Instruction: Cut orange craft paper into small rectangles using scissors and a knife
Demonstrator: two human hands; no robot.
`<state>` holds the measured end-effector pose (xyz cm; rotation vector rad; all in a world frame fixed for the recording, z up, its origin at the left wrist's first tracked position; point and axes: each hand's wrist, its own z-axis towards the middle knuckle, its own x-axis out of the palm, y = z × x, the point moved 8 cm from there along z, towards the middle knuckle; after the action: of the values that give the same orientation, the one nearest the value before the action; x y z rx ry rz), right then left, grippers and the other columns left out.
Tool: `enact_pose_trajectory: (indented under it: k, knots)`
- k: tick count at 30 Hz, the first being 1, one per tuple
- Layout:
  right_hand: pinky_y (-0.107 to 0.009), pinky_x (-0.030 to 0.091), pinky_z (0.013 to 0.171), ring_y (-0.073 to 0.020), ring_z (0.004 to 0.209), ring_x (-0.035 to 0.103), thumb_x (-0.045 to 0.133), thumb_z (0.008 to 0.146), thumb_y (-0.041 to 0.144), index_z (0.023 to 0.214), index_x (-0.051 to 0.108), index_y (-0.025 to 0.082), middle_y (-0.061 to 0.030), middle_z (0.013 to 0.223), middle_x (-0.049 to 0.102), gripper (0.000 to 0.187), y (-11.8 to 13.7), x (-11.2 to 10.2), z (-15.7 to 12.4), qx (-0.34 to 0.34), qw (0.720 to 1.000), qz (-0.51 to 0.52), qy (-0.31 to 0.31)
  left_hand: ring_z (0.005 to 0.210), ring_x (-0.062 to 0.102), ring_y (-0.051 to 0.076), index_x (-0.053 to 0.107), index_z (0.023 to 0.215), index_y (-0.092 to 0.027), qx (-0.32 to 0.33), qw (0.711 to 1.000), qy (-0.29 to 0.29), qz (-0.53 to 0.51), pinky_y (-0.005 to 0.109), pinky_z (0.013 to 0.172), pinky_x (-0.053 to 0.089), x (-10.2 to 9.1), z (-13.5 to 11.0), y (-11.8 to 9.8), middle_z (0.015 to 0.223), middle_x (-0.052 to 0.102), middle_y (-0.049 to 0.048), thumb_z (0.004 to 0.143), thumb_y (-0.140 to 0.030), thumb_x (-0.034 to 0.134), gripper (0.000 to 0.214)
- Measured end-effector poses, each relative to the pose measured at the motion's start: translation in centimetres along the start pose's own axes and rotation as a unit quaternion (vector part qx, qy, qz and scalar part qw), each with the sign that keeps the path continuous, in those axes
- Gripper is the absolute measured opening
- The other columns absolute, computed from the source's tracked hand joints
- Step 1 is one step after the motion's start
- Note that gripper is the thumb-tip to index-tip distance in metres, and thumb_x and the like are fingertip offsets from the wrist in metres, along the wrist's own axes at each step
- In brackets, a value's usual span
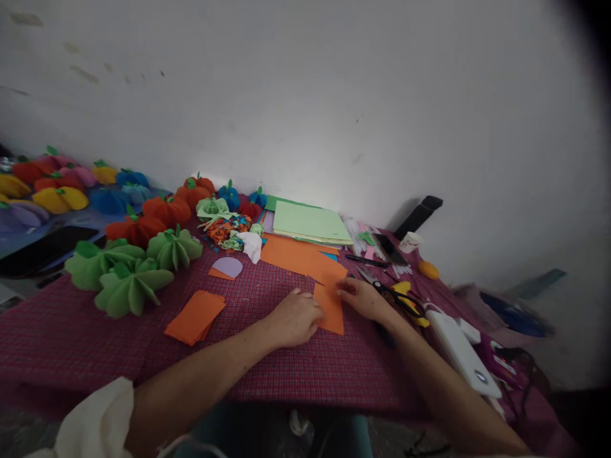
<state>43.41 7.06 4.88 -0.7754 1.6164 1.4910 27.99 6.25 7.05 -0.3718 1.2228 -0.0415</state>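
Note:
In the head view, a small orange paper piece lies on the table in front of me. My left hand rests at its left edge, fingers curled together on the paper. At its upper right corner, my right hand pinches the paper between thumb and fingers. A longer orange paper sheet lies just beyond, touching or overlapping the small piece. Black-handled scissors lie right of my right hand. To the left sits a stack of orange paper rectangles.
Green paper pumpkins and several coloured ones stand left. Paper scraps, a lilac paper shape and light green sheets lie farther back. A white device, a phone and a paper cup are right.

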Motion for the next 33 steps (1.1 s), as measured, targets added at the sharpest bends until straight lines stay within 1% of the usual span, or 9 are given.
enact_pose_trajectory:
  k: [6, 10, 14, 17, 23, 25, 27, 30, 33]
  knots:
    - [-0.027, 0.041, 0.07, -0.0172, 0.078, 0.056, 0.064, 0.063, 0.031, 0.103, 0.058, 0.014, -0.0088, 0.092, 0.06, 0.043, 0.4, 1.1, 0.7, 0.013, 0.998, -0.061, 0.019, 0.095, 0.048, 0.018, 0.063, 0.091, -0.026, 0.008, 0.999, 0.043, -0.007, 0.033, 0.082, 0.031, 1.3, -0.1, 0.4, 0.098, 0.062, -0.0016, 0.075, -0.011, 0.046, 0.028]
    - [-0.026, 0.041, 0.064, -0.0148, 0.068, 0.054, 0.062, 0.066, 0.031, 0.098, 0.06, 0.015, -0.0036, 0.076, 0.061, 0.036, -0.5, 1.8, 1.2, 0.048, 0.997, -0.015, 0.058, 0.096, 0.046, 0.019, 0.063, 0.091, -0.026, 0.0, 0.999, 0.051, -0.008, 0.034, 0.082, 0.031, 1.4, -0.1, 0.5, 0.099, 0.062, -0.0013, 0.076, -0.012, 0.045, 0.028]
    - [-0.028, 0.039, 0.074, -0.0184, 0.083, 0.053, 0.063, 0.064, 0.033, 0.095, 0.061, 0.016, -0.0084, 0.094, 0.058, 0.035, 0.3, 0.8, 1.2, 0.015, 0.996, -0.087, 0.012, 0.095, 0.046, 0.018, 0.063, 0.089, -0.025, 0.003, 0.999, 0.046, -0.016, 0.033, 0.083, 0.032, 1.2, -0.1, 0.4, 0.099, 0.062, -0.0016, 0.077, -0.012, 0.044, 0.027]
    - [-0.027, 0.039, 0.072, -0.0171, 0.08, 0.054, 0.061, 0.066, 0.032, 0.099, 0.06, 0.015, -0.0103, 0.097, 0.057, 0.037, 1.2, 1.0, 0.9, -0.009, 0.994, -0.106, 0.022, 0.094, 0.047, 0.017, 0.063, 0.088, -0.026, -0.003, 0.999, 0.04, -0.027, 0.032, 0.083, 0.032, 1.0, -0.1, 0.4, 0.098, 0.062, -0.0023, 0.077, -0.012, 0.044, 0.026]
    - [-0.022, 0.036, 0.054, -0.0125, 0.059, 0.051, 0.056, 0.07, 0.03, 0.079, 0.06, 0.015, -0.0024, 0.068, 0.06, 0.019, 1.0, 1.5, 0.4, 0.005, 0.999, -0.028, 0.043, 0.095, 0.048, 0.018, 0.064, 0.086, -0.025, -0.02, 0.997, 0.048, -0.056, 0.032, 0.085, 0.033, 1.1, 0.0, 0.4, 0.095, 0.062, -0.0004, 0.076, -0.012, 0.046, 0.025]
    - [-0.022, 0.034, 0.052, -0.0114, 0.056, 0.048, 0.054, 0.071, 0.032, 0.07, 0.058, 0.015, -0.0006, 0.062, 0.057, 0.017, 0.9, 1.2, 0.3, 0.001, 0.999, -0.001, 0.039, 0.094, 0.049, 0.018, 0.064, 0.085, -0.024, -0.04, 0.997, 0.022, -0.068, 0.034, 0.086, 0.034, 0.7, 0.3, 0.8, 0.093, 0.063, 0.0008, 0.074, -0.011, 0.046, 0.024]
    - [-0.021, 0.033, 0.051, -0.0107, 0.055, 0.046, 0.052, 0.072, 0.033, 0.067, 0.056, 0.015, 0.0006, 0.06, 0.054, 0.019, 1.1, 0.8, 0.2, -0.008, 0.999, 0.042, 0.026, 0.094, 0.05, 0.018, 0.061, 0.088, -0.022, -0.107, 0.987, -0.065, -0.099, 0.034, 0.086, 0.035, -0.4, 0.4, 2.2, 0.095, 0.061, 0.0027, 0.073, -0.012, 0.046, 0.024]
    - [-0.02, 0.034, 0.051, -0.01, 0.056, 0.045, 0.051, 0.074, 0.034, 0.071, 0.056, 0.015, 0.0016, 0.063, 0.052, 0.019, 2.0, 0.3, -0.1, -0.028, 0.992, 0.122, 0.011, 0.092, 0.053, 0.018, 0.054, 0.102, -0.019, -0.217, 0.939, -0.186, -0.193, 0.031, 0.082, 0.041, -1.5, -0.3, 4.9, 0.101, 0.059, 0.0057, 0.072, -0.023, 0.052, 0.03]
    - [-0.021, 0.037, 0.055, -0.0103, 0.06, 0.047, 0.053, 0.074, 0.035, 0.073, 0.056, 0.015, 0.0011, 0.067, 0.053, 0.02, 3.2, 0.4, -0.5, -0.051, 0.984, 0.172, 0.019, 0.08, 0.057, 0.017, 0.057, 0.095, -0.015, -0.243, 0.909, -0.133, -0.312, 0.028, 0.071, 0.044, 0.3, -0.1, 5.8, 0.09, 0.062, 0.0051, 0.072, -0.033, 0.055, 0.029]
